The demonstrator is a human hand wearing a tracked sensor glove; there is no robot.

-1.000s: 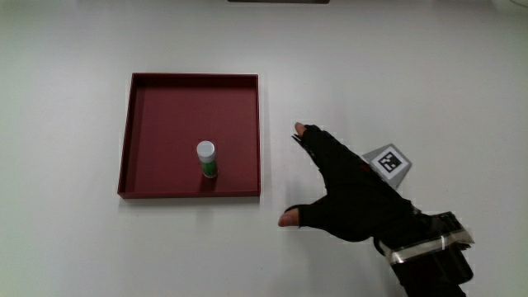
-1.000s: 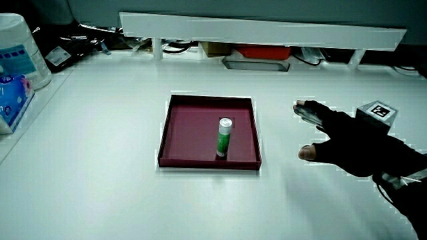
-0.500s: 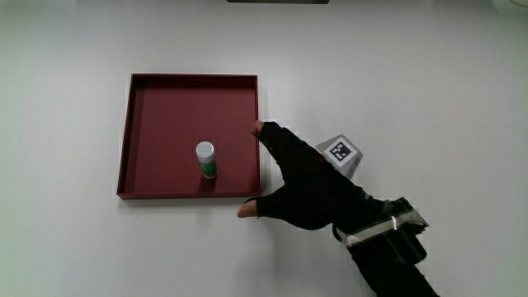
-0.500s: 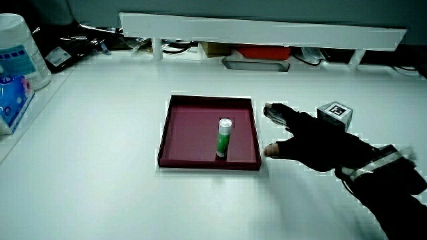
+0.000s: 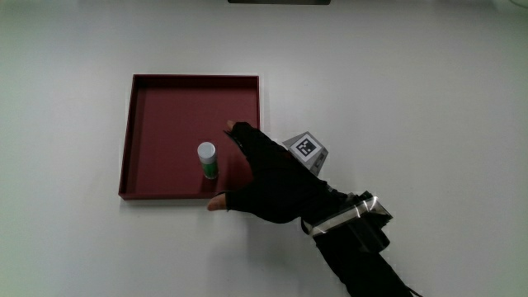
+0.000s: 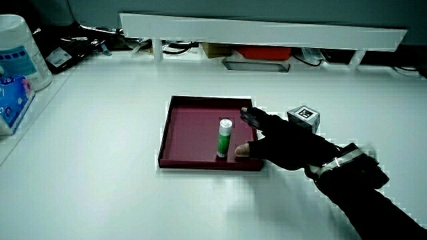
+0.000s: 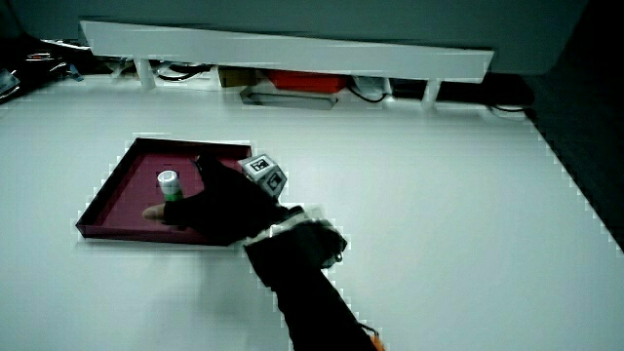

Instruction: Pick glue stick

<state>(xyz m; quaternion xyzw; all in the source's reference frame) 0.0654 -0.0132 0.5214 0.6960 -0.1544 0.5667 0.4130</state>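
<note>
A glue stick point(image 5: 207, 160) with a white cap and green body stands upright in the dark red tray point(image 5: 165, 103), nearer the tray's edge closest to the person. It also shows in both side views, glue stick point(image 6: 225, 137) and glue stick point(image 7: 169, 182). The gloved hand point(image 5: 262, 177) reaches over the tray's corner, close beside the stick, with fingers and thumb spread and nothing held. In both side views the hand point(image 6: 277, 140) point(image 7: 216, 207) has its thumb just short of the stick. The patterned cube point(image 5: 306, 151) sits on the hand's back.
The tray point(image 6: 193, 123) rests on a white table. A low white partition point(image 6: 260, 30) runs along the table's edge farthest from the person, with a red box point(image 6: 263, 51) under it. A white tub point(image 6: 20, 50) and a blue packet point(image 6: 12, 97) stand at the table's corner.
The hand has moved from the bare table beside the tray to over the tray's corner, ending close to the glue stick. The stick has not moved.
</note>
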